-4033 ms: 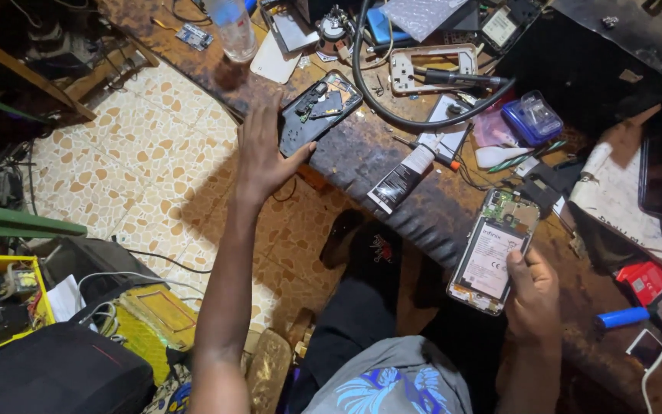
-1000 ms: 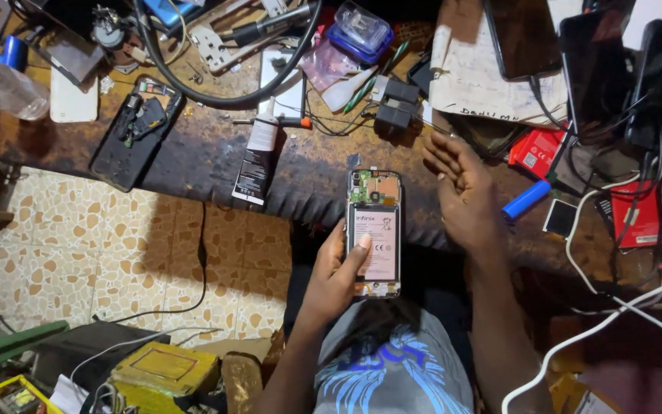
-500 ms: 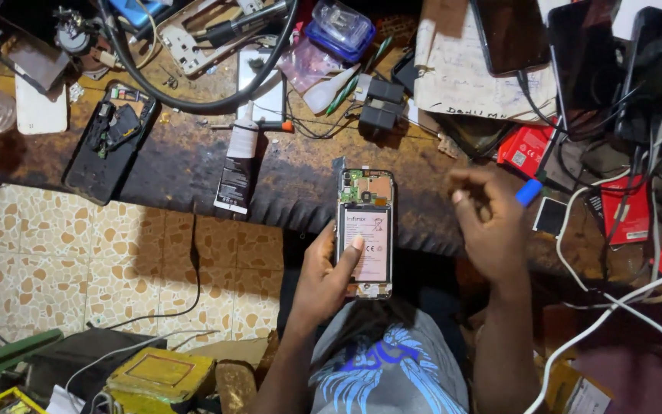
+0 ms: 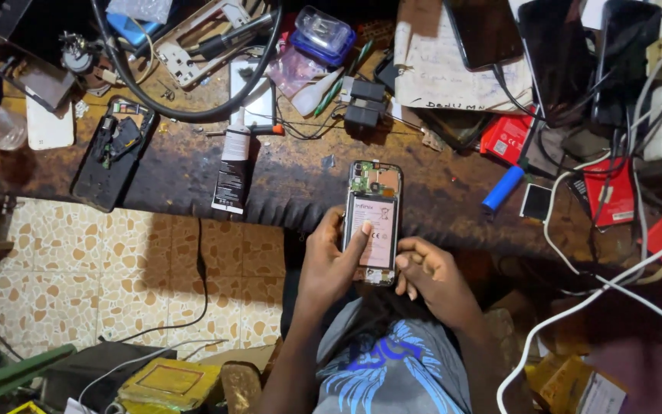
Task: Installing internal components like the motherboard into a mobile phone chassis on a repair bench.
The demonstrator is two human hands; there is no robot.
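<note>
I hold an opened phone (image 4: 373, 215) with its back cover off, so the white battery and the green circuit board at its top show. My left hand (image 4: 331, 264) grips its left side, thumb resting on the battery. My right hand (image 4: 430, 276) touches the phone's lower right edge with curled fingers. The phone hovers over the front edge of the dark, worn workbench (image 4: 300, 176).
A black phone back cover (image 4: 113, 153) lies at the bench's left, a glue tube (image 4: 233, 165) in the middle, a blue cylinder (image 4: 503, 188) to the right. Several phones, chargers, red packets and white cables crowd the right side. Patterned floor tiles (image 4: 116, 268) lie below.
The phone passed from my right hand to my left. My right hand, lifted open a second ago, has come back down to the phone's lower right edge.
</note>
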